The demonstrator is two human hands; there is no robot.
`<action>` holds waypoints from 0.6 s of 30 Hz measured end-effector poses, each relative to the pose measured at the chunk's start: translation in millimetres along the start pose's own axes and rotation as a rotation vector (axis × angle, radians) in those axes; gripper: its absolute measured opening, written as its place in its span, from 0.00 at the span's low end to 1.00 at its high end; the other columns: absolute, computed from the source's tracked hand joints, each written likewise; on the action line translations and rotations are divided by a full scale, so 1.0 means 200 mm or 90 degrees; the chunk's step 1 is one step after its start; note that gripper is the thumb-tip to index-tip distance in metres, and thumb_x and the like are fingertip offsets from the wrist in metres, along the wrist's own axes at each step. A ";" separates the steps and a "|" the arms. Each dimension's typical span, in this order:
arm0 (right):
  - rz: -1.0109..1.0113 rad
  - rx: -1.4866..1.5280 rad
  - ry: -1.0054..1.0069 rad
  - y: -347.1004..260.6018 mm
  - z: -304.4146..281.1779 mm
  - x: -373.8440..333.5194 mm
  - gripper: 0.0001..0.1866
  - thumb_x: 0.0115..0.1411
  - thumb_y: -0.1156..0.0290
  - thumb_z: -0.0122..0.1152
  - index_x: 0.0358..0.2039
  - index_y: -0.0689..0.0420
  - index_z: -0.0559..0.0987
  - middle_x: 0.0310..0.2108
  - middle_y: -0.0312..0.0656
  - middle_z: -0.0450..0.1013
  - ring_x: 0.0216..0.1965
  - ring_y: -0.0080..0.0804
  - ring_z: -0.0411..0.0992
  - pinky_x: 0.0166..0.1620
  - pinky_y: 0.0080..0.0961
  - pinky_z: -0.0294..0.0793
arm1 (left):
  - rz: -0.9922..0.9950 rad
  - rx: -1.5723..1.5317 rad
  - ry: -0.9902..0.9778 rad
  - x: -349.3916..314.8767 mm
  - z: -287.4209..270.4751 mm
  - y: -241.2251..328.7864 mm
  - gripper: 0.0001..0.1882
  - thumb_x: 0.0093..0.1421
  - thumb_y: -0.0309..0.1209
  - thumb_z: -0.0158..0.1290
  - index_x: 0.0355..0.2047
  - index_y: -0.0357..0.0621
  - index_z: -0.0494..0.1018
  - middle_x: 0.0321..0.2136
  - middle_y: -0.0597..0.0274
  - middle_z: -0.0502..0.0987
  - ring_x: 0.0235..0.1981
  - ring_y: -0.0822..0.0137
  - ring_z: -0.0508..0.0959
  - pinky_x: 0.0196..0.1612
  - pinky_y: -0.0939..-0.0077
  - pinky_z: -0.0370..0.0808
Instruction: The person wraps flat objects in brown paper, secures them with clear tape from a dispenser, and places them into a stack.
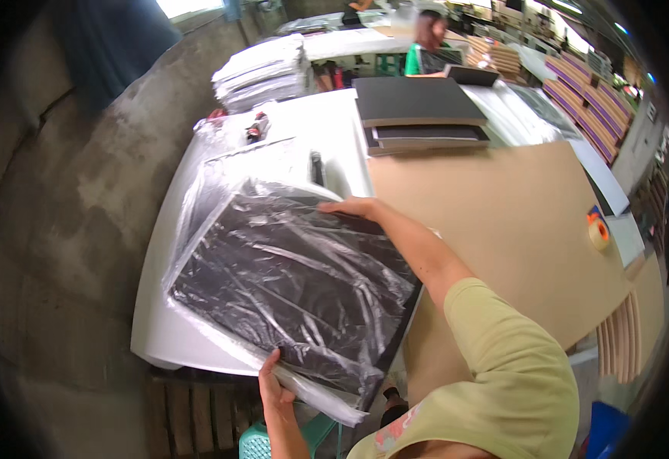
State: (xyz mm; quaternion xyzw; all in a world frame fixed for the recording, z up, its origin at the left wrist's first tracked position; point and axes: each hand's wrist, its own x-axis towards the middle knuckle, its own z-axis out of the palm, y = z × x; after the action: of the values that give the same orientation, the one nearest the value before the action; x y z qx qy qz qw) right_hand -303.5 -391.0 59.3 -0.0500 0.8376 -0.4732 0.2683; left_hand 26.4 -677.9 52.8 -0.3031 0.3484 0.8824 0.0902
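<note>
A flat black rectangular panel [288, 283] lies tilted over the white table, mostly inside a crinkled see-through plastic bag [235, 256]. The strip of panel along its right side looks bare. My left hand [275, 386] grips the near edge, thumb on top and fingers hidden underneath. Across at the far edge, my right hand [354, 208] closes over the panel's rim, its arm reaching along the right side. Under and beyond the panel, more plastic film [204, 180] lies on the white tabletop [162, 321].
Right of the panel is a large brown board [495, 222] with a tape roll [598, 232] on it. Black framed panels [422, 103] are stacked behind. Wrapped white packages [262, 73] stand at the back left. A person [426, 46] is beyond; a green stool [256, 442] stands below.
</note>
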 end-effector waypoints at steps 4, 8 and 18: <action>-0.052 -0.156 0.146 -0.04 0.19 -0.40 0.56 0.33 0.21 0.52 0.38 0.70 0.76 0.37 0.56 0.74 0.41 0.45 0.73 0.44 0.34 0.70 | 0.224 0.127 0.236 -0.09 -0.04 -0.08 0.33 0.51 0.46 0.59 0.47 0.29 0.67 0.41 0.55 0.72 0.39 0.62 0.72 0.43 0.67 0.69; -0.106 -0.040 0.281 0.32 0.14 -0.87 0.53 0.31 0.26 0.60 0.37 0.71 0.76 0.32 0.56 0.75 0.37 0.45 0.74 0.41 0.32 0.71 | 0.342 0.207 0.256 -0.29 -0.01 -0.31 0.30 0.51 0.39 0.60 0.46 0.25 0.67 0.38 0.52 0.74 0.37 0.62 0.74 0.42 0.67 0.71; -0.062 0.054 0.484 0.94 -0.62 -2.19 0.45 0.33 0.34 0.67 0.39 0.64 0.77 0.35 0.53 0.75 0.39 0.42 0.74 0.43 0.30 0.71 | 0.356 0.334 0.258 -0.74 0.89 -1.10 0.16 0.52 0.28 0.58 0.36 0.25 0.74 0.28 0.56 0.77 0.24 0.68 0.74 0.26 0.74 0.71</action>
State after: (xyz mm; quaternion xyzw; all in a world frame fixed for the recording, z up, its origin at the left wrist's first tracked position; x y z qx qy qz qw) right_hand 40.0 -44.8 132.5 0.1007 0.8536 -0.5044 -0.0823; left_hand 143.0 -387.9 119.2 -0.3310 0.6400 0.6773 -0.1487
